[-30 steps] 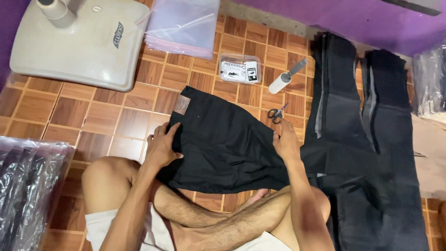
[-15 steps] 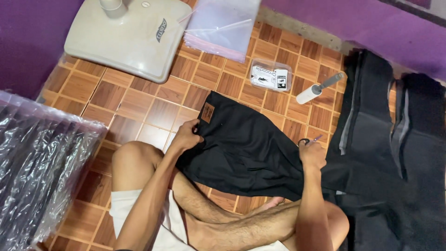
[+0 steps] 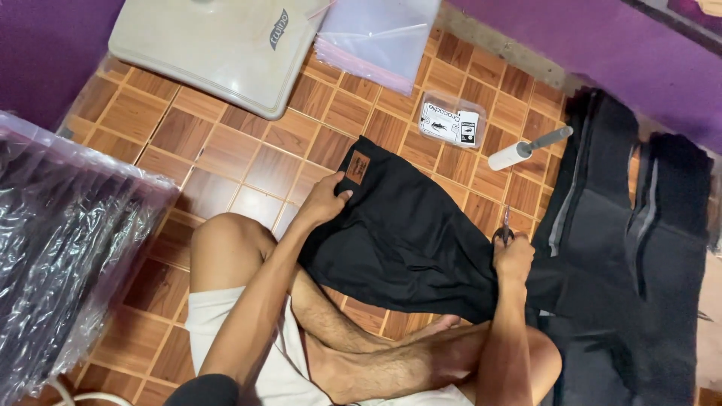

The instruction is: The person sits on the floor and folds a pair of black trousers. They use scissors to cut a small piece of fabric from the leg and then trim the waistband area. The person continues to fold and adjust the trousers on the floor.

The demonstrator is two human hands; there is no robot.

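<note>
Down on the tiled floor [image 3: 226, 162], a pair of folded black shorts [image 3: 410, 240] lies spread in front of the person's crossed legs, with a small brown patch [image 3: 358, 166] at the corner farthest from them. The left hand [image 3: 325, 201] is closed on the near left edge of the shorts, thumb on top of the cloth, just below the patch. The right hand [image 3: 514, 258] rests at the right edge of the shorts with its fingers curled around the handles of small scissors [image 3: 505, 227], whose blades point away from the person. Beyond the shorts lie a lint roller [image 3: 526, 149] and a small clear packet [image 3: 450, 122]. A pile of dark clothes [image 3: 624, 248] sits to the right, touching the shorts. To the left stands a stack of clear-bagged clothes [image 3: 68, 256]; farther off are a beige base [image 3: 210, 41] and plastic bags [image 3: 376, 34].
</note>
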